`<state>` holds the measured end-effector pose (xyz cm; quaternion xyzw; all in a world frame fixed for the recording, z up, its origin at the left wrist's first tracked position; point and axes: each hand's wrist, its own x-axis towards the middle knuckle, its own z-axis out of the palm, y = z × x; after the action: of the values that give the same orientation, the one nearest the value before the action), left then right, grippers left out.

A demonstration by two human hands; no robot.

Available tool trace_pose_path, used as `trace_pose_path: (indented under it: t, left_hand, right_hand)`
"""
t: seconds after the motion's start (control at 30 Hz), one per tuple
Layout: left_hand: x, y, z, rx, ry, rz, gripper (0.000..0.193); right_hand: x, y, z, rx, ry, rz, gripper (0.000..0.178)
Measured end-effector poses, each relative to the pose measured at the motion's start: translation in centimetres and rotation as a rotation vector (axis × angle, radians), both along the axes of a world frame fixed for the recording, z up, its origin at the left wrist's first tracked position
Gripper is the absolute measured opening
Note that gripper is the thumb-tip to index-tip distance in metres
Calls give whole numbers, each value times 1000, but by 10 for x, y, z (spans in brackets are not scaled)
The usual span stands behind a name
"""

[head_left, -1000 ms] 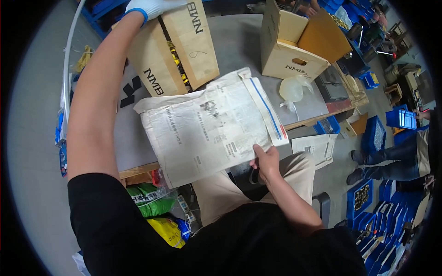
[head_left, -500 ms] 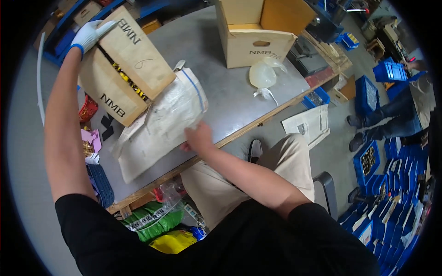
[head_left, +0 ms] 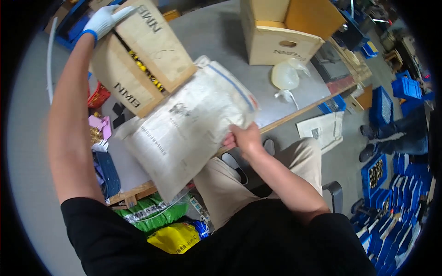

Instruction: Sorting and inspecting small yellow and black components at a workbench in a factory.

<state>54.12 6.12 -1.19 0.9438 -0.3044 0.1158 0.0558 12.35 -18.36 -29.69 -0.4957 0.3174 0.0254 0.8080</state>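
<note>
My left hand (head_left: 103, 22), in a white knit glove with a blue cuff, holds the far upper corner of a tan cardboard box (head_left: 172, 57). The box is tilted, and yellow-black tape or filling shows along the dark gap in its top. Its near edge touches a flattened white woven sack (head_left: 193, 119) with a blue stripe and faded print. My bare right hand (head_left: 246, 140) pinches the sack's right edge, thumb on top. The sack's near end hangs over the front edge of the grey worktable (head_left: 207, 34).
An open cardboard box (head_left: 262, 46) stands at the back right, beside a knotted translucent plastic bag (head_left: 285, 76). A red basket (head_left: 99, 94) and a pink tray (head_left: 101, 125) lie at the left. Green (head_left: 161, 211) and yellow sacks sit below the table. Another person's legs (head_left: 396, 138) are at right.
My right hand has drawn the sack to the right, and more of its printed face shows from beside the box. My left hand stays on the box's corner.
</note>
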Motion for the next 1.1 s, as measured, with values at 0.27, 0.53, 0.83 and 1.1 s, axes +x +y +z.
trace_pose_path:
  t: [0.27,0.53,0.83,1.1]
  left_hand:
    - [-36,-10,-8,25,-133,88,83]
    - [-115,-34,-15,18,-220,135,85]
    - [-212,-57,-33,130,-473,164,82]
    - [-229,-59,-41,110,-520,165,81]
  right_hand:
    - [-21,-14,2,6,20,-99,25]
    - [-17,-62,0,-220,12,62,26]
    - [-25,-71,-6,-243,-27,80,27]
    - [-29,-76,-23,-253,-95,70,27]
